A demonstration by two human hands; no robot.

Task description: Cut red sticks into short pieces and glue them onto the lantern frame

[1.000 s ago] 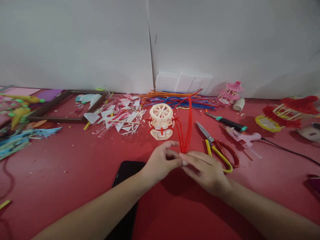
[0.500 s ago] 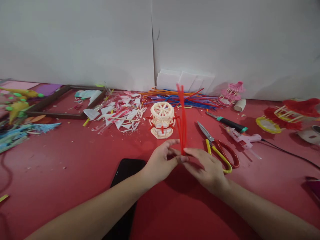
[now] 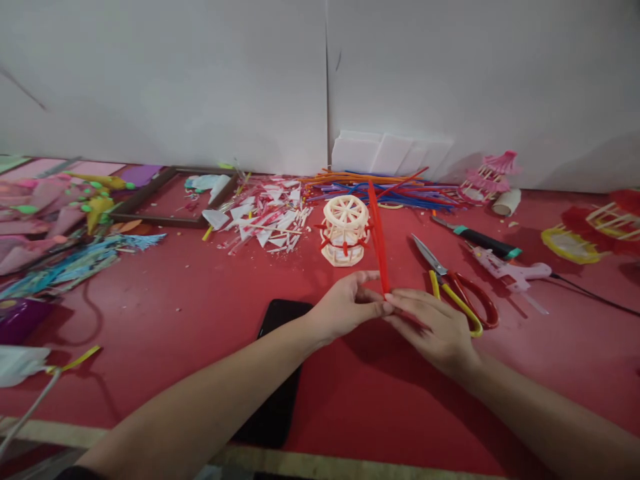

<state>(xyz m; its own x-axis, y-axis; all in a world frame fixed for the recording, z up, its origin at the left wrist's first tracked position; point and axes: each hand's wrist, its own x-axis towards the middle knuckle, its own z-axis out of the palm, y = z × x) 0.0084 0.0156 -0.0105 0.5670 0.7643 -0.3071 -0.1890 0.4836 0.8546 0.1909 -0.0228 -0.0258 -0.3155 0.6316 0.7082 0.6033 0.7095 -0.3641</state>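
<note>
Red strips (image 3: 379, 241) point up, long axis tilted slightly left.

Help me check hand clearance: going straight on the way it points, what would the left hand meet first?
Probably the red strips, which rise right by the fingertips of the left hand, with the right hand close beside them; exact depth there is unclear.
</note>
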